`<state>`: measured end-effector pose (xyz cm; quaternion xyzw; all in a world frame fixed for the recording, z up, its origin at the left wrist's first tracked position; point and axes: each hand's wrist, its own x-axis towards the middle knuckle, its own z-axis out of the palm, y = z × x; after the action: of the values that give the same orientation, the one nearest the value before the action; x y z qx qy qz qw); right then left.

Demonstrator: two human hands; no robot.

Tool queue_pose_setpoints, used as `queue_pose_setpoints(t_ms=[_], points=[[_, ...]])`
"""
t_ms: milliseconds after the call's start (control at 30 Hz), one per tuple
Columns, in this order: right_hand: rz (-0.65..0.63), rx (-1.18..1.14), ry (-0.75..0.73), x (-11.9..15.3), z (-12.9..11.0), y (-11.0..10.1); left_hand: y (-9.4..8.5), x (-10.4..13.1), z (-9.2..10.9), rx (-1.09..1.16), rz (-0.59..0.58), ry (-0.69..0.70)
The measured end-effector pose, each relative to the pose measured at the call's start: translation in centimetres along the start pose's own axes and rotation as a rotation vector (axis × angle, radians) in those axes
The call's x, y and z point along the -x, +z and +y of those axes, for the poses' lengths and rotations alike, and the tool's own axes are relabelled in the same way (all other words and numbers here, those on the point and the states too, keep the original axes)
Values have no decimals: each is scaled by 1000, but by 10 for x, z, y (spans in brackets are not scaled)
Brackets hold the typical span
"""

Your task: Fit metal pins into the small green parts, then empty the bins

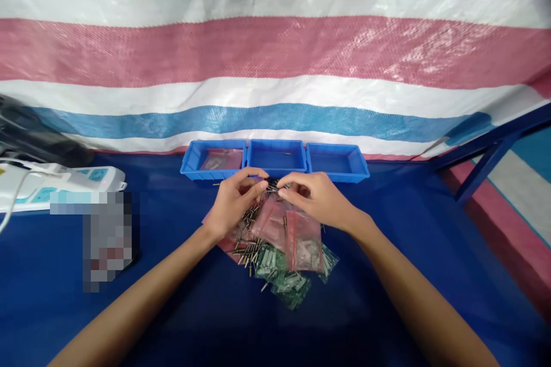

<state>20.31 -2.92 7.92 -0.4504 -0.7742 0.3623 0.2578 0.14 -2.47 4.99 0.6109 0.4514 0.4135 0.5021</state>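
A pile of small metal rivets or pins (247,252) lies on the blue table, mixed with pink zip bags (305,246) and green-tinted bags (290,284) of small parts. At the pile's far edge, my left hand (238,199) has its thumb and forefinger curled close together. Facing it, my right hand (316,198) has its fingers bent in a pinch. Between the fingertips are dark, thin metal pieces; which ones each hand grips is too small to tell.
Behind the pile stand three blue bins: the left bin (185,167) with a pink bag, the middle bin (275,172) with a small piece, and the right bin (338,175). A white power strip (109,180) is at left. A blue frame (486,166) rises at right.
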Motion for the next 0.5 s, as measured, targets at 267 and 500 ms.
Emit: queue_pose_setpoints(t_ms=[267, 500], points=[[-9, 91, -118, -1, -4, 9, -1, 3, 5, -5, 8, 3], [169, -8, -162, -2, -4, 10, -3, 0, 2, 63, 12, 1]])
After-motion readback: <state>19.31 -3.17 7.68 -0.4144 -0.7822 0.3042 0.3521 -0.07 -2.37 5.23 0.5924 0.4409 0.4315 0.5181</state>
